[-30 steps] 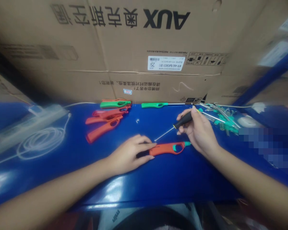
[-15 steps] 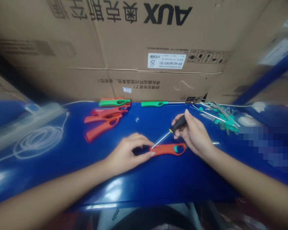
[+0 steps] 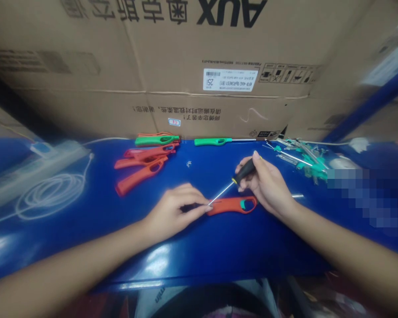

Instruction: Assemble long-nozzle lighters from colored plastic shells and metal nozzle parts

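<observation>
In the head view an orange gas lighter [image 3: 230,205] lies flat on the blue table, with a green trigger in its finger loop. Part of a metal tube shows beyond my right hand [image 3: 263,181], which is closed around the black handle of a screwdriver [image 3: 223,191]. The shaft slants down to the lighter's left end. There, my left hand [image 3: 179,206] has thumb and index finger pinched at the screwdriver's tip. Whatever may be between those fingertips is too small or hidden to make out.
Orange, red and green lighter casings [image 3: 141,176] are piled back left. A green lighter [image 3: 212,141] lies near the cardboard box [image 3: 172,57]. Back right is a heap of metal tubes and green parts [image 3: 305,161]. A coiled white cable [image 3: 49,194] and power strip [image 3: 53,170] lie left.
My left thumb has moved up from the lighter's edge to meet the index finger at the screwdriver tip. The right hand keeps its hold on the screwdriver. The whole view has shifted slightly.
</observation>
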Demonstrator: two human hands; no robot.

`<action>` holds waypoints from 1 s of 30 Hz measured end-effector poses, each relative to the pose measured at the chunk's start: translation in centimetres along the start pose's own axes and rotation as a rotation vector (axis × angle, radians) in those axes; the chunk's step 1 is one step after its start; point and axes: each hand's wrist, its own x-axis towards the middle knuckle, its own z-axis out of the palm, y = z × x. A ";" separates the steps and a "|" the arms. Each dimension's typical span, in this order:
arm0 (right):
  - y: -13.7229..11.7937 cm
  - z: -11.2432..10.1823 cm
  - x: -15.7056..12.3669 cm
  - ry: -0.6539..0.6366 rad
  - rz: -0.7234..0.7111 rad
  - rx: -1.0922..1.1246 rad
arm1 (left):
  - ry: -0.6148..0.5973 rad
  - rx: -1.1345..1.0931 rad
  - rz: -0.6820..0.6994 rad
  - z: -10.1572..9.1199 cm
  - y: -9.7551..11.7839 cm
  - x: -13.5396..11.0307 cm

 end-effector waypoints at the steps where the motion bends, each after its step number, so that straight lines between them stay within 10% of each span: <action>1: 0.0 0.0 0.0 0.000 -0.005 -0.005 | 0.000 0.001 0.000 0.0 0.0 0.0; 13: -0.9 0.2 -0.9 -0.027 -0.226 -0.218 | 0.030 0.031 -0.073 0.3 -0.1 0.2; 30: -5.1 2.2 -2.0 -0.500 -0.764 -0.704 | 0.037 0.161 0.060 1.0 1.5 2.0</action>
